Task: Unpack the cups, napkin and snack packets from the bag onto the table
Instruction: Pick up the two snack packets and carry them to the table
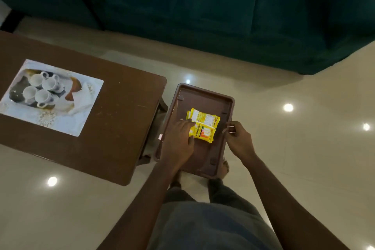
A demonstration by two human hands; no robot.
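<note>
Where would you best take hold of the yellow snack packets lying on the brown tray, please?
Grip the yellow snack packets as one stack at their left edge, coming from the left where the left hand already rests on them. They lie flat and overlapped in the brown tray, so I would pinch thumb under and fingers over. The right hand holds the tray's right rim, so that side is blocked.

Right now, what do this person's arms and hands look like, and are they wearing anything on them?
Both forearms are bare all the way up to the frame edge, with no sleeves showing. The left hand and right hand wear no gloves, and I see no watch, bracelet or ring, though the dim light could hide small items.
</note>
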